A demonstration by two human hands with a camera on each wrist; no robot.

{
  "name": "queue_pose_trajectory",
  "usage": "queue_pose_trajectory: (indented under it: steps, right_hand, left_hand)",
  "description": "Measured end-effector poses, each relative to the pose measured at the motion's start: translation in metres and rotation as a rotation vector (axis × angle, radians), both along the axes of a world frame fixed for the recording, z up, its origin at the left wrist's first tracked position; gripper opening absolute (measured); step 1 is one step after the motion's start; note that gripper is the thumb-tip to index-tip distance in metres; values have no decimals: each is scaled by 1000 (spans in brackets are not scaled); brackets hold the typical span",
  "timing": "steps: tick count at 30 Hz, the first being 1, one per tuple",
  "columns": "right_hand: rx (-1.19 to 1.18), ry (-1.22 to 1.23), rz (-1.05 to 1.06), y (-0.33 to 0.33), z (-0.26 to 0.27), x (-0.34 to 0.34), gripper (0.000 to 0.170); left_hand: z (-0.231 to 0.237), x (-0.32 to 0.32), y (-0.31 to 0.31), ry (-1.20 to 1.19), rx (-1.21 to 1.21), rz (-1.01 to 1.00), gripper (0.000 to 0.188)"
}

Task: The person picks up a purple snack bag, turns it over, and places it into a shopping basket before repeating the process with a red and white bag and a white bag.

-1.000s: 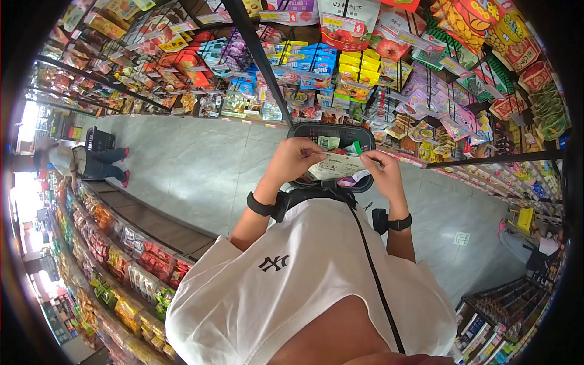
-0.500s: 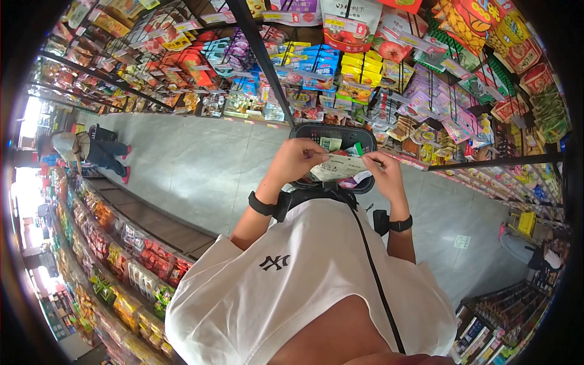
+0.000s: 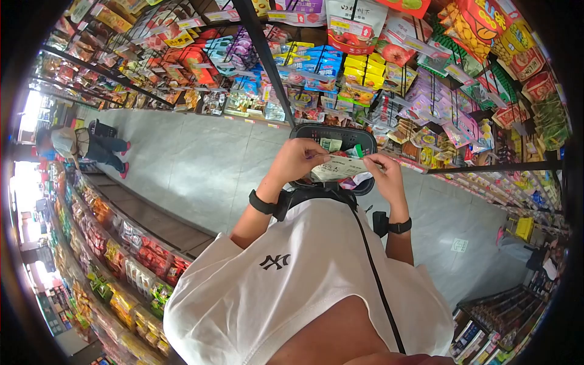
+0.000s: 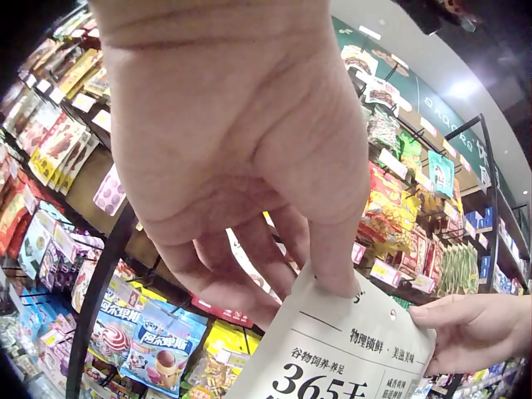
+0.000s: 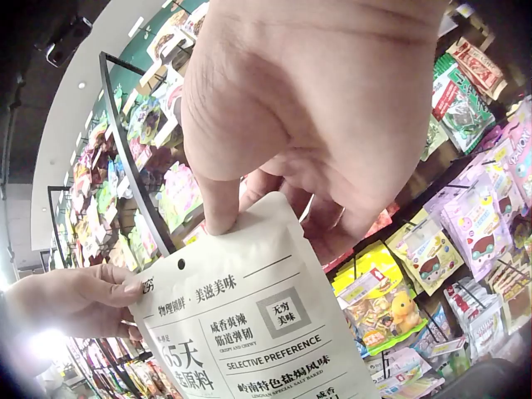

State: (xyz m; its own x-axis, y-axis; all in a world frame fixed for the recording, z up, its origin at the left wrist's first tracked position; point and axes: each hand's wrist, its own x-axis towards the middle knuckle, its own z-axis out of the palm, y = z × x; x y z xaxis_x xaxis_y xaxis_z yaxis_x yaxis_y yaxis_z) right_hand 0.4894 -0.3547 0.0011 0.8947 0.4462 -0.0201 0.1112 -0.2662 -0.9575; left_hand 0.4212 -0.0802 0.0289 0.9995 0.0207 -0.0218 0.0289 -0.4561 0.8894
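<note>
Apart, left hand (image 3: 295,163), right hand (image 3: 388,176) pinch pouch (image 3: 339,170) corners.

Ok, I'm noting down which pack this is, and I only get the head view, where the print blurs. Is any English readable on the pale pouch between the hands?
Observer: Yes, the right wrist view shows "SELECTIVE PREFERENCE" printed across the pouch.
Operator: Is there a large number on it?
Observer: A big "365" stands out in the left wrist view, near the bottom of that picture.
Operator: And the blue packs hanging ahead, what do they have on them?
Observer: In the left wrist view, one blue pack carries a cartoon of what looks like ice cream in a cone or cup.
</note>
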Motion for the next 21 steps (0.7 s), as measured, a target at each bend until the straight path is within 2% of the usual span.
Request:
queue_pose_trajectory:
  steps: [8, 14, 17, 20, 21]
  right_hand:
    - [-29, 6, 3, 0, -5, 3, 22]
    - [96, 125, -46, 1, -27, 9, 33]
    - [-105, 106, -79, 0, -30, 8, 45]
    - [-342, 323, 143, -10, -52, 9, 54]
    - [-331, 433, 196, -9, -57, 7, 57]
  left_hand:
    - [-1, 3, 3, 7, -8, -5, 15]
    - [-2, 6, 3, -35, -63, -68, 14]
    - [-5, 7, 7, -52, -61, -105, 14]
    - [-10, 10, 9, -42, -75, -89, 13]
    - [-11, 9, 10, -32, -87, -75, 13]
